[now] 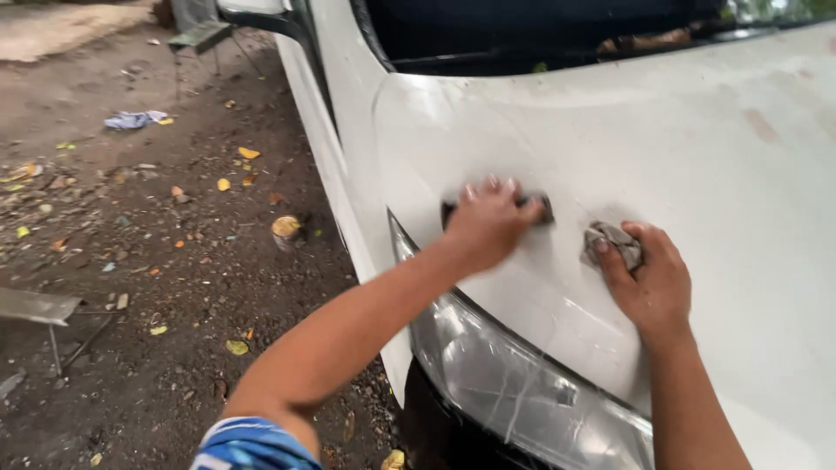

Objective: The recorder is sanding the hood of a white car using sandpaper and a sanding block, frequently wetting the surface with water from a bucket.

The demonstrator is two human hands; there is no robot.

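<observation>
White hood [697, 157] bears both hands, left [489, 224] flat, right [649, 283] curled

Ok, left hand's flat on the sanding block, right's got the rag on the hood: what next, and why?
Probably stroke the dark block under the left hand further across the dulled patch of the white hood; the right hand holds the crumpled rag right beside it, ready to wipe.

The white bonnet [697, 157] is seen as painted metal, smooth but dulled to a matt film, with faint rusty smears at the far right. A dark flat block [540, 207] (possibly an abrasive pad) and a crumpled grey cloth [614, 244] are pressed on it. The headlight [514, 383] is clear glossy plastic, finely scratched. Rough, damp earth [174, 287] is seen at left.
</observation>
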